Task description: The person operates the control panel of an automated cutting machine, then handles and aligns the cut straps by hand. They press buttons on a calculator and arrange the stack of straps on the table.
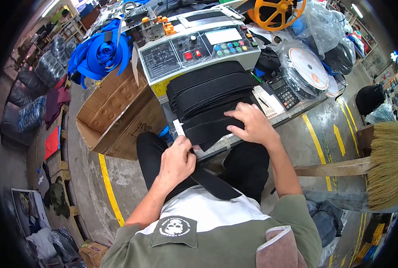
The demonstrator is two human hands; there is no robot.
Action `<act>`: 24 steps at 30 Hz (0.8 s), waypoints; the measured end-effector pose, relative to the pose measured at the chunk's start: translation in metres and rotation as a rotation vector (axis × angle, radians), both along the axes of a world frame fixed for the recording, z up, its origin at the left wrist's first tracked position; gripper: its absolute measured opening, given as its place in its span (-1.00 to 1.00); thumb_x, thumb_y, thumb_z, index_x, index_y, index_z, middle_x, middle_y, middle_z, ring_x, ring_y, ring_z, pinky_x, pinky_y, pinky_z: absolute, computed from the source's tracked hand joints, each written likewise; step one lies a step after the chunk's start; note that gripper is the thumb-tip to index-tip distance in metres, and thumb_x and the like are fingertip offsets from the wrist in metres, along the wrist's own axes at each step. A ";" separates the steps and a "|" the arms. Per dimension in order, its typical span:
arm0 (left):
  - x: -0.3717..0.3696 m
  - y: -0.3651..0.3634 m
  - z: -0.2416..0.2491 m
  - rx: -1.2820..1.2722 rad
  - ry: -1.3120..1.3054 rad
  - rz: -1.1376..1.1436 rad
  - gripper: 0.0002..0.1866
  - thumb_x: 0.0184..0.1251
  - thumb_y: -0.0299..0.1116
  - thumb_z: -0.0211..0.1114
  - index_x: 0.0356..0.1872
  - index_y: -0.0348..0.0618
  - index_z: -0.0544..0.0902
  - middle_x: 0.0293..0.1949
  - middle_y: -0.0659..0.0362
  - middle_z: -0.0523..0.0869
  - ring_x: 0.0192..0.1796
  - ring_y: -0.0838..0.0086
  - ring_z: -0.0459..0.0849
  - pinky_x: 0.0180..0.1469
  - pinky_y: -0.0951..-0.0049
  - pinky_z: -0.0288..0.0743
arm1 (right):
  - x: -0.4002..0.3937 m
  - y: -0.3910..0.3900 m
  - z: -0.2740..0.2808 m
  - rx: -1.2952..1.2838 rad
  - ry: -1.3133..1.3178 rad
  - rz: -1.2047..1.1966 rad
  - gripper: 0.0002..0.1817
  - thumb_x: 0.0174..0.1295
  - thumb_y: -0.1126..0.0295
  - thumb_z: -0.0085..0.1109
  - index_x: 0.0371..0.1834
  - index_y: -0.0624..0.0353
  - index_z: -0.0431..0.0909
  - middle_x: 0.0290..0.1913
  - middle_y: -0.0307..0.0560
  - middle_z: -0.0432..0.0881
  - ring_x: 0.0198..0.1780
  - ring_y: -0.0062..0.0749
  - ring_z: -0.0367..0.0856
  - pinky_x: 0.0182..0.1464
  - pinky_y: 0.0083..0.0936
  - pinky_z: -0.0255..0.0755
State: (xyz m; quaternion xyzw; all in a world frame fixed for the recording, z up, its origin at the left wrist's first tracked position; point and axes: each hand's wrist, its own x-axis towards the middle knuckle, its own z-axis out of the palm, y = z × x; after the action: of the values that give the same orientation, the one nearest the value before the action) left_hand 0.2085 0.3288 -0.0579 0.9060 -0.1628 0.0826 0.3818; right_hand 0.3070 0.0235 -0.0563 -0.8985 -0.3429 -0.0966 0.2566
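Fingers of left hand (179,160) clamp strap (213,184); right hand (252,125) rests, fingers apart, on pile (212,87)

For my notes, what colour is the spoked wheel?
The wheel is orange, best seen in the head view.

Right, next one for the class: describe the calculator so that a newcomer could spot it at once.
Start from the big white machine with coloured buttons. Below its right end, right of the black strips, lies the dark calculator. Unlike the flat printed paper and the plastic-wrapped disc on either side, it has rows of small keys.
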 end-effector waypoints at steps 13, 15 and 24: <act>0.019 -0.014 0.007 -0.766 -0.095 0.122 -0.80 0.47 -0.70 0.48 -0.09 -0.23 0.64 -0.04 0.24 0.59 -0.09 0.64 0.61 -0.07 0.59 0.52 | -0.003 -0.008 -0.021 -0.088 -0.210 -0.065 -0.40 0.32 -0.02 0.54 0.34 0.05 0.79 0.33 -0.07 0.69 0.41 -0.10 0.57 0.38 -0.08 0.31; 0.022 -0.019 -0.004 -0.330 -0.232 0.200 -0.80 0.41 -0.67 0.53 -0.18 -0.23 0.65 -0.14 0.20 0.62 -0.20 0.55 0.63 -0.15 0.53 0.53 | 0.001 -0.007 -0.030 -0.092 -0.358 -0.062 -0.35 0.33 -0.10 0.51 0.37 0.05 0.78 0.29 -0.06 0.70 0.39 -0.10 0.58 0.40 -0.07 0.30; 0.012 -0.029 -0.025 -0.188 -0.291 0.221 -0.84 0.42 -0.62 0.52 -0.13 -0.17 0.72 -0.30 0.08 0.70 -0.41 0.32 0.72 -0.31 0.34 0.60 | 0.005 -0.015 -0.024 -0.126 -0.167 -0.074 -0.26 0.23 -0.23 0.56 0.30 0.07 0.78 0.16 -0.05 0.69 0.26 -0.08 0.58 0.42 -0.05 0.29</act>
State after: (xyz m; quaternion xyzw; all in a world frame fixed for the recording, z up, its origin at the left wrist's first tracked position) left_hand 0.2201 0.2998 -0.0831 0.8573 -0.1072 0.2689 0.4258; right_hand 0.3120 0.0083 -0.0802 -0.9138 -0.3348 -0.1587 0.1665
